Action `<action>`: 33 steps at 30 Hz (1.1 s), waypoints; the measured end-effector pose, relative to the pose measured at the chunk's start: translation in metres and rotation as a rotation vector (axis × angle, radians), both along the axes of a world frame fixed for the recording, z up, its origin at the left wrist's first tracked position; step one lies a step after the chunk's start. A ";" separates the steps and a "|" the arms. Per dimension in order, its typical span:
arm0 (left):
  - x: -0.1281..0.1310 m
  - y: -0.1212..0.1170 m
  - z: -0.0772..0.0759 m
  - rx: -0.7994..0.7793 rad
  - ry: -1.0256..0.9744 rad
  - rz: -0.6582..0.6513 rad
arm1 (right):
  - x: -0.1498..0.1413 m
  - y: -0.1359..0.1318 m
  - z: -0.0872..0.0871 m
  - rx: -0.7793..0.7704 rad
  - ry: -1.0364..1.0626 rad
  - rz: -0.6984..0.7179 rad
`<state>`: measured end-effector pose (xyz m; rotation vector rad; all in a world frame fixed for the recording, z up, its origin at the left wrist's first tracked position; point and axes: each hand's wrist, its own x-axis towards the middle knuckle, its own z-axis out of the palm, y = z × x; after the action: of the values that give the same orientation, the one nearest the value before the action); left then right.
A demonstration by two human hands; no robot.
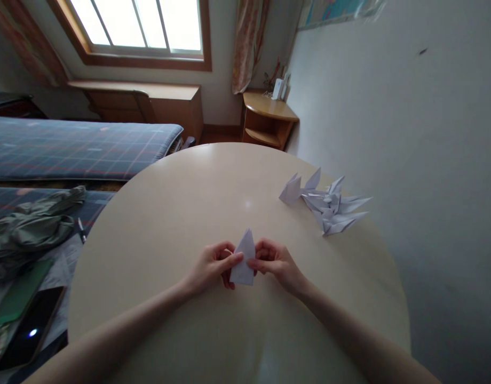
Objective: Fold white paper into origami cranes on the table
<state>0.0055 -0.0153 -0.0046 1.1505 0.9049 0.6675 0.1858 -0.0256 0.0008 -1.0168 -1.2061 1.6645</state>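
A small piece of folded white paper (243,271) with a pointed top is held upright above the table, near the middle of the view. My left hand (217,262) pinches its left edge, thumb on the near face and fingers behind. From the right, my right hand (274,262) grips the opposite edge in the same way, its thumb pressed to the face. Fingers behind the paper are partly hidden. Beyond my right hand lies a cluster of folded paper cranes (329,205), several of them overlapping.
The round cream table (181,197) meets a white wall (441,160) on the right. Left of it, a bench with plaid padding (77,149) holds crumpled green cloth (33,224), a phone (33,325), a green notebook (19,293) and a pen (81,230). A corner shelf (269,106) stands behind.
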 end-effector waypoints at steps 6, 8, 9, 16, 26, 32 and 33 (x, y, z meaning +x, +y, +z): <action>0.002 -0.002 -0.003 -0.019 -0.070 0.052 | -0.006 -0.001 -0.007 0.020 -0.058 0.007; 0.002 -0.002 -0.005 0.001 -0.047 0.049 | -0.008 -0.002 -0.005 0.039 -0.089 -0.011; 0.003 -0.002 -0.006 0.011 -0.038 0.049 | -0.008 -0.002 -0.004 0.057 -0.099 -0.027; -0.002 0.010 -0.003 0.010 -0.080 -0.120 | -0.004 -0.003 -0.002 0.207 -0.199 -0.170; 0.010 0.026 0.016 0.034 -0.063 -0.015 | -0.014 0.015 0.009 0.319 -0.219 -0.329; 0.017 0.029 0.004 0.130 -0.062 0.084 | -0.015 0.019 -0.006 0.309 -0.158 -0.449; 0.017 0.028 0.001 0.173 -0.074 0.157 | -0.015 0.018 -0.009 0.305 -0.162 -0.462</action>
<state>0.0222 0.0127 -0.0041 1.2077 0.8932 0.9253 0.1707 -0.0072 -0.0077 -1.1459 -1.1740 1.0247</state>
